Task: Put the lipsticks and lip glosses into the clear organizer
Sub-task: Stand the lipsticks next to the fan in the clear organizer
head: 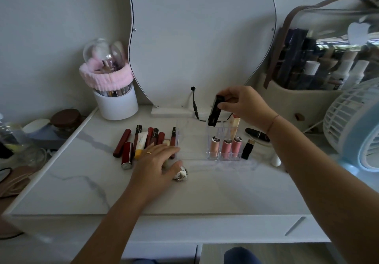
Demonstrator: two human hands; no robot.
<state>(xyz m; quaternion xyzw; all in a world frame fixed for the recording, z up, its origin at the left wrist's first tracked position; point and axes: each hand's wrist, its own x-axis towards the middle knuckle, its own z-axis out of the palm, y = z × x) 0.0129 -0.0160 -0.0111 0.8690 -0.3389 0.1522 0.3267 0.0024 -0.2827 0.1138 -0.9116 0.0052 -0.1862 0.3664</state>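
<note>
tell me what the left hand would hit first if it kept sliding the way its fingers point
The left hand points up and right across the tabletop, so it would probably first meet the clear organizer, whose near-left wall already lies at the fingers. Depth is hard to judge.

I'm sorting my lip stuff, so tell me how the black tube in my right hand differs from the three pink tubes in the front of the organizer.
The black tube is dark and opaque; the three pink tubes are pale pink with dark caps. It is tilted, gripped by the right hand, its lower end just entering a back slot; they stand upright, fully seated in the front row. It looks longer than they do. All belong in the clear organizer.
</note>
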